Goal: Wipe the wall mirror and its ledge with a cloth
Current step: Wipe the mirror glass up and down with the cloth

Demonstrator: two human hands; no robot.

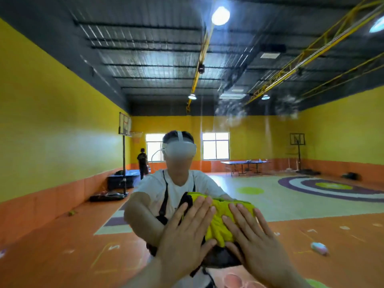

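Note:
The wall mirror (83, 121) fills almost the whole view and reflects a sports hall and the person wearing a headset. A crumpled yellow cloth (220, 221) lies flat against the glass at lower centre. My left hand (187, 231) presses the cloth's left side with straight, spread fingers. My right hand (253, 240) presses its right side the same way. Whitish smears (230, 113) show on the glass above the cloth. The ledge is not visible.
The mirror shows yellow walls, an orange floor, a basketball hoop (124, 125) at left, a table tennis table (245, 165) at right and another person (142, 162) standing far back. A small pink and blue object (319, 247) lies on the floor at lower right.

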